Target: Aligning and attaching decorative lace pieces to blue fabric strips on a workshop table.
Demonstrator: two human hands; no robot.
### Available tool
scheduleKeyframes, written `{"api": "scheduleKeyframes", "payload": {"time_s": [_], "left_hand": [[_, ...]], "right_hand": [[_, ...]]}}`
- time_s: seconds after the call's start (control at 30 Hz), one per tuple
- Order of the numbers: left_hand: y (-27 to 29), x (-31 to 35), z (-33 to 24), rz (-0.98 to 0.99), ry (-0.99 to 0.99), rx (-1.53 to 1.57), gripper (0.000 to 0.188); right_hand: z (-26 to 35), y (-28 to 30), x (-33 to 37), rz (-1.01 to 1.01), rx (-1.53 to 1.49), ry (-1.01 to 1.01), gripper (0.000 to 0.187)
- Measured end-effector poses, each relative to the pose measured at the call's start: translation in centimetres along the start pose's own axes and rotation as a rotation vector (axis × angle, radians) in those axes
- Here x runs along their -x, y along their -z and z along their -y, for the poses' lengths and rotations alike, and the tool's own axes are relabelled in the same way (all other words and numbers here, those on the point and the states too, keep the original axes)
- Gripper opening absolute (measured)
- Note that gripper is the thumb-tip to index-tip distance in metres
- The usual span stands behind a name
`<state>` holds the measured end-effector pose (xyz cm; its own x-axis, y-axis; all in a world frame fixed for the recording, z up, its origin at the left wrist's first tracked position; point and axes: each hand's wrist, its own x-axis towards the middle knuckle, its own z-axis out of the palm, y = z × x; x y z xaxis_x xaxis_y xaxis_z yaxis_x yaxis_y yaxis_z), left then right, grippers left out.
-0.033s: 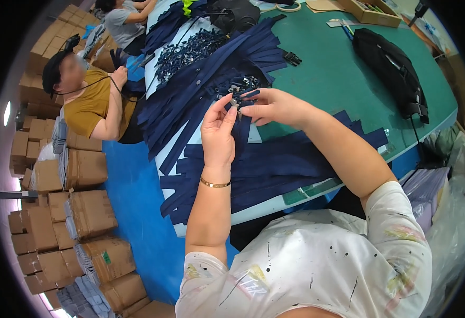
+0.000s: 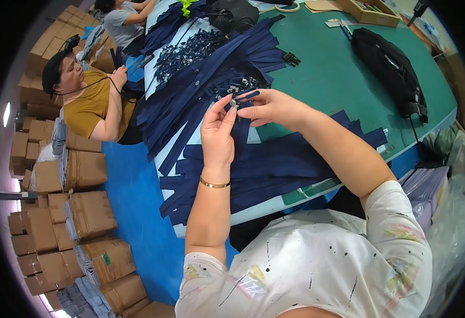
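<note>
Your L hand (image 2: 219,130) pinches a small metal clip (image 2: 234,104) btwn thumb and fingertips, held above the bench (image 2: 328,74), over its L half and in from the near edge. Your R hand (image 2: 277,110) is right up against it, fingertips by a short navy tab (image 2: 249,96) at the clip; can't tell if they grip the tab or just touch it. (Gold bangle (image 2: 214,184) on your L wrist, btw.)

Just past your fingers, twd the far edge, sits a small heap (image 2: 243,84) of metal-and-navy bits. A bigger pile (image 2: 187,55) of similar bits lies farther up, nr the L edge. Navy strips (image 2: 187,108) fan from the L edge twd mid-bench, w/ another bundle (image 2: 280,159) along the near edge, below your hands.

Black buckle (image 2: 291,58) is mid-bench, R of the fan. Black bag (image 2: 389,71) lies nr the R edge, open box (image 2: 368,20) at the far R corner, scissors (image 2: 288,8) by the far edge.

Off the L edge: co-worker in a mustard top (image 2: 89,106), hands together, and stacked cartons (image 2: 87,169) by the blue floor (image 2: 137,185).
</note>
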<state>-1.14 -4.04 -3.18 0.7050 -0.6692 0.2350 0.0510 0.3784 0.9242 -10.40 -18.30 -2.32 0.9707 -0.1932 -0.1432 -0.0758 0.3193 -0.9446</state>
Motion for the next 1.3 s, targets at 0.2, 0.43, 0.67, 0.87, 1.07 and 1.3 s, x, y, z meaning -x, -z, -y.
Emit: {"api": "scheduleKeyframes", "payload": {"time_s": [0.2, 0.43, 0.67, 0.87, 1.07, 1.3], "left_hand": [[1.7, -1.0, -0.6, -0.191, 0.088, 0.311, 0.030], [1.0, -0.9, -0.4, -0.047, 0.157, 0.201, 0.028], [1.5, -0.7, -0.3, 0.094, 0.215, 0.198, 0.028], [1.5, -0.6, -1.0, 0.175, 0.235, 0.060, 0.025], [1.7, -0.8, -1.2, 0.260, 0.215, -0.065, 0.025], [0.5, -0.4, -1.3, 0.136, 0.225, 0.046, 0.027]], "right_hand": [[0.0, 1.0, -0.7, -0.311, -0.301, 0.004, 0.029], [0.0, -2.0, -0.4, -0.254, 0.262, 0.541, 0.013], [1.0, -0.7, 0.5, -0.136, 0.269, 0.212, 0.015], [1.4, -0.4, 0.6, -0.119, 0.307, 0.084, 0.014], [2.0, 0.1, 0.8, -0.103, 0.288, -0.001, 0.014], [1.2, 0.5, 0.6, -0.034, 0.199, 0.177, 0.018]]}}
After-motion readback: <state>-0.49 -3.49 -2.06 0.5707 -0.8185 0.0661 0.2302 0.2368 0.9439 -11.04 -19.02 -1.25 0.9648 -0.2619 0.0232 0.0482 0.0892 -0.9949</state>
